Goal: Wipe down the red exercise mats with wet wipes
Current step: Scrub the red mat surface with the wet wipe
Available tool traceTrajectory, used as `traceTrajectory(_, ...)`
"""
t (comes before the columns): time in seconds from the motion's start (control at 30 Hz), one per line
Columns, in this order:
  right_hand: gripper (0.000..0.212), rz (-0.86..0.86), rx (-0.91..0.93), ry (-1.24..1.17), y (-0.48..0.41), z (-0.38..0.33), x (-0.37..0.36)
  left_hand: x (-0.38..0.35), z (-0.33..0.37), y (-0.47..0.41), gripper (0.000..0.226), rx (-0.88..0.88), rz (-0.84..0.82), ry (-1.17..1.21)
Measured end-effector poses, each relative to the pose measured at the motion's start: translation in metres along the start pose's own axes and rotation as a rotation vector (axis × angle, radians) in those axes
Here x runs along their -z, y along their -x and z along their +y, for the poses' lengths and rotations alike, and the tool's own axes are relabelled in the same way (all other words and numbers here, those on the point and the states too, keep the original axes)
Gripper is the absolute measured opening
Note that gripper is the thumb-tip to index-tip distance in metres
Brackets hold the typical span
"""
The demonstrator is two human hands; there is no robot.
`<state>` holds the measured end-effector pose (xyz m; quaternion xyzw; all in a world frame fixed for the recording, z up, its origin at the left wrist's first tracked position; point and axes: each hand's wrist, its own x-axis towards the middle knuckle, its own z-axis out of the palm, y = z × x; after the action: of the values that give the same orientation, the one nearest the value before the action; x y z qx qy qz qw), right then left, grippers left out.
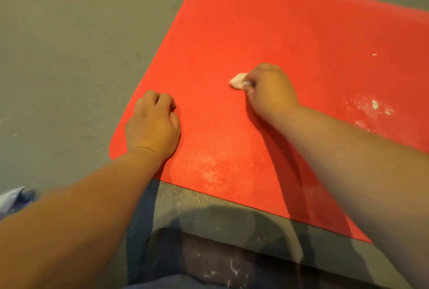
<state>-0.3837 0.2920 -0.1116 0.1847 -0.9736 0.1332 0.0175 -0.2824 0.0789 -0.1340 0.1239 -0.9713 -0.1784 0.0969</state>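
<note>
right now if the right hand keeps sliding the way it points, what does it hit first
Nothing but bare red mat. The right hand points up and left with the wipe leading; the way looks free to the mat's far edge, then grey floor.

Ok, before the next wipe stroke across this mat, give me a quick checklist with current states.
1. Wipe gripped in right hand: ok.
2. Wipe touching the red mat: ok.
3. Left hand bracing the mat near its corner: ok.
4. Mat lying flat on the floor: ok.
5. White residue on the right side cleaned: not ok.
6. Wipe still wet enough: cannot tell.
</note>
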Motion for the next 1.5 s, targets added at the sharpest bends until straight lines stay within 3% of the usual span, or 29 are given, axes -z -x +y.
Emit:
traceTrajectory(0.07, 0.022, 0.001, -0.007, -0.031, -0.001, 0.001, 0.002, -0.002, -0.002, 0.0, 0.017, -0.017, 0.02, -0.012)
traceTrajectory(0.23, 0.011, -0.201, 0.437, -0.228, 0.087, -0.038, 0.007, -0.003, -0.002, -0.001, 0.026, -0.086, 0.047, -0.008)
traceTrajectory(0.33, 0.011, -0.318, 0.596, -0.208, 0.08, -0.031, 0.01, -0.003, -0.004, 0.001, 0.03, -0.087, 0.051, -0.015)
traceTrajectory(0.4, 0.014, -0.256, 0.512, -0.124, 0.039, -0.017, 0.008, -0.002, -0.004, 0.0, 0.035, -0.1, 0.051, -0.019)
traceTrajectory(0.5, 0.022, -0.068, 0.144, -0.07, -0.02, 0.01, 0.005, -0.002, -0.007, -0.001, 0.043, -0.136, 0.018, -0.049)
traceTrajectory(0.57, 0.024, -0.067, 0.091, -0.115, -0.015, 0.004, -0.002, -0.002, -0.007, -0.002, 0.045, -0.136, -0.002, -0.066)
traceTrajectory(0.8, 0.018, -0.481, 0.796, -0.464, 0.058, -0.027, 0.002, 0.001, -0.004, -0.006, 0.044, -0.109, -0.032, -0.118)
traceTrajectory(0.87, 0.018, -0.555, 0.861, -0.442, 0.03, -0.016, 0.005, 0.001, -0.004, -0.004, 0.044, -0.117, -0.055, -0.133)
traceTrajectory(0.93, 0.018, -0.446, 0.692, -0.335, -0.012, -0.001, 0.006, 0.004, -0.003, -0.005, 0.044, -0.103, -0.067, -0.128)
traceTrajectory(1.0, 0.018, -0.23, 0.414, -0.235, -0.041, 0.014, 0.009, 0.007, -0.001, -0.008, 0.044, -0.092, -0.059, -0.111)
traceTrajectory(1.07, 0.019, -0.154, 0.228, -0.219, -0.032, 0.011, 0.007, 0.006, -0.001, -0.008, 0.044, -0.092, -0.051, -0.096)
traceTrajectory(1.13, 0.018, -0.202, 0.282, -0.24, 0.015, -0.009, 0.007, 0.004, -0.003, -0.005, 0.044, -0.108, -0.04, -0.084)
traceTrajectory(1.23, 0.013, -0.363, 0.558, -0.377, 0.091, -0.037, 0.009, 0.002, -0.004, -0.004, 0.045, -0.124, -0.042, -0.078)
traceTrajectory(1.33, 0.01, -0.415, 0.68, -0.312, 0.078, -0.026, 0.012, 0.001, -0.004, -0.008, 0.046, -0.11, -0.035, -0.077)
traceTrajectory(1.37, 0.011, -0.343, 0.603, -0.255, 0.056, -0.017, 0.01, 0.001, -0.004, -0.009, 0.047, -0.108, -0.029, -0.077)
traceTrajectory(1.43, 0.019, -0.102, 0.276, -0.14, -0.003, 0.007, 0.008, 0.0, -0.005, -0.008, 0.047, -0.103, -0.014, -0.078)
traceTrajectory(1.5, 0.023, -0.001, -0.013, -0.111, -0.03, 0.016, 0.008, -0.002, -0.006, -0.005, 0.046, -0.102, -0.006, -0.083)
